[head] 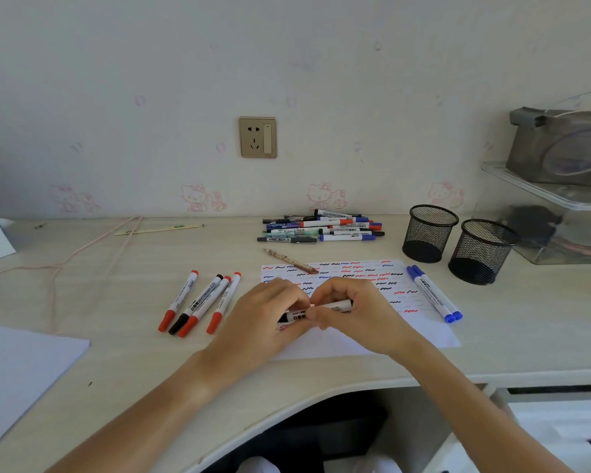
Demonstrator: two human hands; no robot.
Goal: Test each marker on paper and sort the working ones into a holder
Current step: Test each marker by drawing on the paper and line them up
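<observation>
Both hands, left (260,315) and right (354,310), grip one marker (335,306), fingers clamped, above the paper (420,331). Two holders (430,233) stand right of the paper.

A single wide-angle view from a head-worn camera looks forward and steeply down over a desk (116,295), close above both forearms. It faces a wall (287,63) at the desk's far edge. Straight lines bow near the corners. No second view is given.
</observation>
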